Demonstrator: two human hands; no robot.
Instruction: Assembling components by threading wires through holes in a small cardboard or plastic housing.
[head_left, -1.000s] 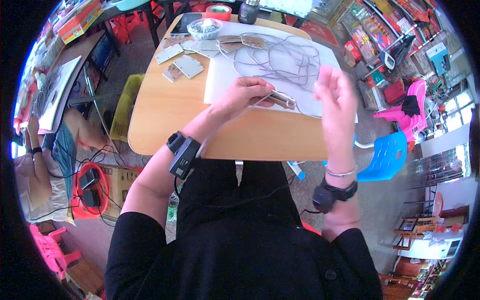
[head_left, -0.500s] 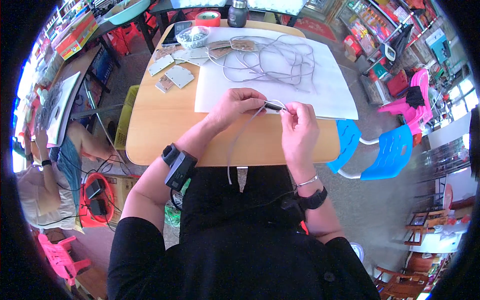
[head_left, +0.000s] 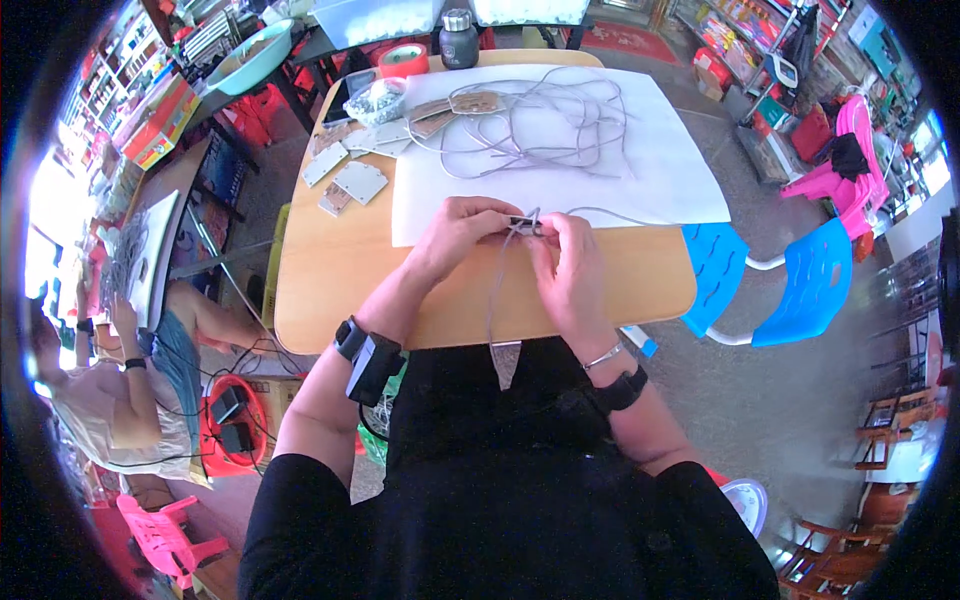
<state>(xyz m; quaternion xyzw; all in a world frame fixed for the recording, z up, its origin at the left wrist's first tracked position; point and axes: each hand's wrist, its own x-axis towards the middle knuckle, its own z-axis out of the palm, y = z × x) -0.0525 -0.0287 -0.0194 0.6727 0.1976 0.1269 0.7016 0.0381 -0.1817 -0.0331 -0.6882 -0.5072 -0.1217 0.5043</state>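
Over the near edge of the white sheet (head_left: 665,185), my left hand (head_left: 452,243) and my right hand (head_left: 572,278) are close together, fingers closed. Between their fingertips a thin grey cord (head_left: 499,278) crosses over itself around a small dark strip (head_left: 522,224), partly hidden by the fingers. One end of the cord hangs past the table's front edge; another runs right across the sheet behind my right hand. Beyond my hands lies a loose tangle of similar grey cords (head_left: 560,150). White square plates (head_left: 360,182) and brown pieces (head_left: 475,102) lie to its left.
A clear bowl of small grey parts (head_left: 376,103), a red tape roll (head_left: 403,60) and a dark bottle (head_left: 459,42) stand at the back of the wooden table (head_left: 350,300). Blue chairs (head_left: 803,300) are at the right. Another person (head_left: 125,400) sits at a left-hand table.
My right hand has moved left, nearer my left hand. The cord, earlier stretched along the dark strip, now crosses around it, with a length running out to the right.
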